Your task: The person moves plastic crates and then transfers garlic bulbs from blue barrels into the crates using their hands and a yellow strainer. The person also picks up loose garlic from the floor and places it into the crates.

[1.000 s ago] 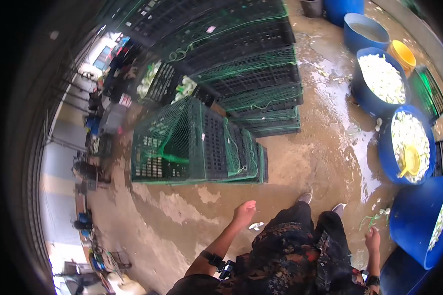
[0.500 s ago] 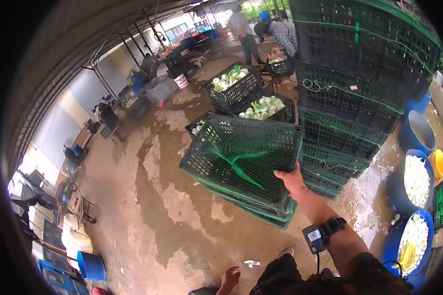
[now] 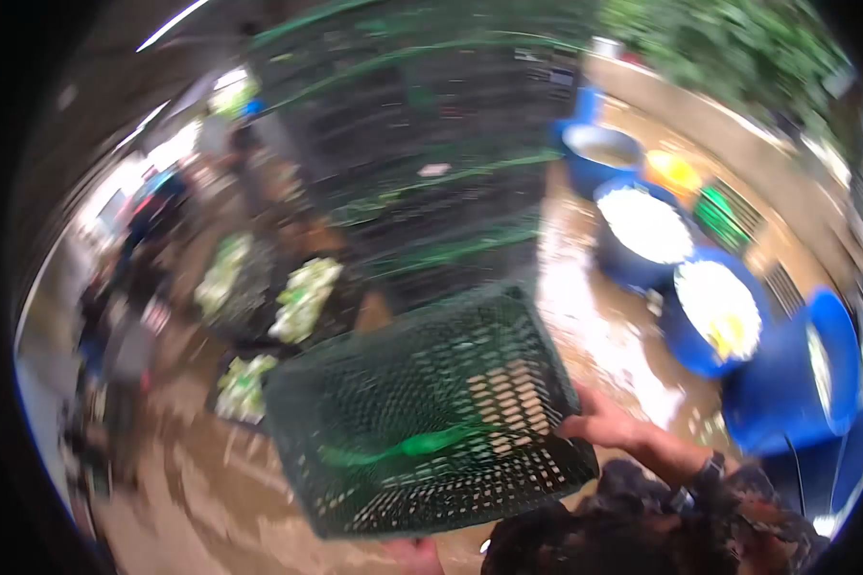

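A dark plastic crate point(image 3: 355, 383) with perforated sides hangs tilted in front of me, its inside facing me. A strip of green netting point(image 3: 408, 447) lies across its inside, and the floor shows through its holes. My right hand point(image 3: 599, 422) is closed on the crate's right rim, thumb on the inner side. Below the crate's near edge, my left hand point(image 3: 414, 553) is only partly in view. Its fingers are blurred and hidden, so its grip cannot be made out. Straight ahead, close behind the crate, rises a tall stack of dark crates point(image 3: 431, 125) wrapped in green netting.
Crates of white and green vegetables point(image 3: 305, 299) stand at the left. On the right are blue tubs point(image 3: 633, 273), some filled with white pieces, a yellow basin point(image 3: 674, 172) and a low wall point(image 3: 719, 125). The floor point(image 3: 599, 326) there looks wet. A blurred person point(image 3: 244, 158) stands far back.
My view has swung right, toward the tubs. The crate in my right hand has come off the netted crates under it and nearer to me. My left hand has moved to its near edge.
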Tool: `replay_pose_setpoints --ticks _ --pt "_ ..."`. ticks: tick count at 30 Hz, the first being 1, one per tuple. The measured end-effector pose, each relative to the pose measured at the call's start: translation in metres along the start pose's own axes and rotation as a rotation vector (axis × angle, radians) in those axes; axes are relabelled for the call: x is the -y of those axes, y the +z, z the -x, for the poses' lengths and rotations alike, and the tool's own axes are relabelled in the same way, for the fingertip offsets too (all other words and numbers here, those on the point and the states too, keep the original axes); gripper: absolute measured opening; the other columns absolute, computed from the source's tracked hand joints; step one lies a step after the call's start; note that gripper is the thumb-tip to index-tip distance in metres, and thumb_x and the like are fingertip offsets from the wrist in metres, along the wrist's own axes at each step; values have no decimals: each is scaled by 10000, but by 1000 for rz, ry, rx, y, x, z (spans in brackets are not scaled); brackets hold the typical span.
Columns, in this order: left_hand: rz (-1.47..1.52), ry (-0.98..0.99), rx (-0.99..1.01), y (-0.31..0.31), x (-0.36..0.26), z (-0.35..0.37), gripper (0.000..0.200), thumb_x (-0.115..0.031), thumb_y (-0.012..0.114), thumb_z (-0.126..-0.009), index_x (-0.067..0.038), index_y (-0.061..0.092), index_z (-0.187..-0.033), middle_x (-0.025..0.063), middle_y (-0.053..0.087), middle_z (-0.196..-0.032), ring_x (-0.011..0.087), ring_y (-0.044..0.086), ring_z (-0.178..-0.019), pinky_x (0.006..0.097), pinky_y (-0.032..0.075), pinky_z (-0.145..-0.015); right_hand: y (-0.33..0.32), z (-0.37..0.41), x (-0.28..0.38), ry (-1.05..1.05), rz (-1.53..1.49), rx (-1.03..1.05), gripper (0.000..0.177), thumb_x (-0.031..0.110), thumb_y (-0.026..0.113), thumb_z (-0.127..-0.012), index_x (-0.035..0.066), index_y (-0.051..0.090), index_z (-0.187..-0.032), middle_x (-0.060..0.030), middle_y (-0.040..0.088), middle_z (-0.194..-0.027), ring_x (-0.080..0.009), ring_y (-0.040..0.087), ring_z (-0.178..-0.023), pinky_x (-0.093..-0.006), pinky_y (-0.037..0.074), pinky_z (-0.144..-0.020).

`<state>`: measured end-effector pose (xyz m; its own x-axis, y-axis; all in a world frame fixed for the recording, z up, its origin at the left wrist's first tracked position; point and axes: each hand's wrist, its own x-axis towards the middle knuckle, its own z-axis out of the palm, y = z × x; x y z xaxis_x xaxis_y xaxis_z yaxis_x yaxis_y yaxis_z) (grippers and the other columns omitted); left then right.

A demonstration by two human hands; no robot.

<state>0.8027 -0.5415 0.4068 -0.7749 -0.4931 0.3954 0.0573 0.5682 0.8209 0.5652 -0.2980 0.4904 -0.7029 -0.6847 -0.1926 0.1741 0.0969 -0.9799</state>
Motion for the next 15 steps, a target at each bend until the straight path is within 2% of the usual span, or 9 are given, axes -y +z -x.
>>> replay_pose_setpoints --ticks 2,5,6,8,9,11,13,14,15 --pt "527 -299 -106 48 -39 -25 480 -283 543 -833 -80 456 -1260 140 518 -1209 280 535 -1036 439 452 -875 -47 44 -20 140 -69 -149 615 -29 532 -693 21 366 -1283 -110 545 -1109 -176 479 -1054 -315 397 -909" --pt "1075 -937 -534 87 -60 -32 467 -385 384 -913 -97 441 -1276 99 518 -1238 310 589 -940 416 494 -810 -76 73 -61 180 -79 -302 564 -8 528 -701 7 400 -1250 -100 566 -1065 -173 512 -1006 -306 424 -871" --pt "1296 -1073 -420 95 -41 -43 378 -223 488 -886 -57 480 -1226 118 577 -1125 283 611 -854 369 528 -689 -86 82 -76 197 -93 -347 564 -8 528 -701 7 400 -1250 -100 566 -1065 -173 512 -1006 -306 424 -871" --pt "1254 -888 22 128 -12 -49 613 -196 569 -849 -83 278 -1376 164 297 -1394 296 404 -1183 478 431 -883 -99 120 -101 275 -366 -540 514 -13 525 -694 -3 442 -1201 -88 585 -1022 -165 547 -941 -294 452 -816" --pt "1240 -902 47 148 -16 -59 613 -196 569 -849 -83 278 -1376 164 297 -1394 296 404 -1183 478 431 -883 -108 133 -122 263 -401 -628 490 -35 523 -684 -8 460 -1168 -74 595 -994 -160 568 -888 -289 471 -769" --pt "777 -756 401 187 -40 -64 635 -235 518 -884 -134 181 -1413 154 232 -1425 325 388 -1178 509 449 -834 -123 163 -163 234 -514 -753 486 -39 532 -679 -6 467 -1159 -77 594 -995 -161 567 -886 -290 473 -761" --pt "665 -806 478 216 -33 -57 545 -160 504 -892 -93 266 -1378 167 278 -1399 295 472 -1082 446 494 -775 -156 173 -196 240 -555 -928 510 -36 567 -680 3 448 -1174 -89 584 -1012 -174 567 -877 -306 477 -745" --pt "631 -824 523 226 -29 -53 520 -133 507 -888 -77 299 -1362 168 295 -1390 276 499 -1052 419 507 -751 -178 174 -214 243 -571 -921 510 -36 567 -680 3 448 -1174 -89 584 -1012 -174 567 -877 -306 477 -745" --pt "617 -825 519 233 -23 -48 520 -133 507 -888 -77 299 -1362 168 295 -1390 276 499 -1052 419 507 -751 -203 173 -232 159 -654 -988 544 14 594 -701 8 405 -1211 -96 574 -1030 -186 563 -882 -313 476 -752"
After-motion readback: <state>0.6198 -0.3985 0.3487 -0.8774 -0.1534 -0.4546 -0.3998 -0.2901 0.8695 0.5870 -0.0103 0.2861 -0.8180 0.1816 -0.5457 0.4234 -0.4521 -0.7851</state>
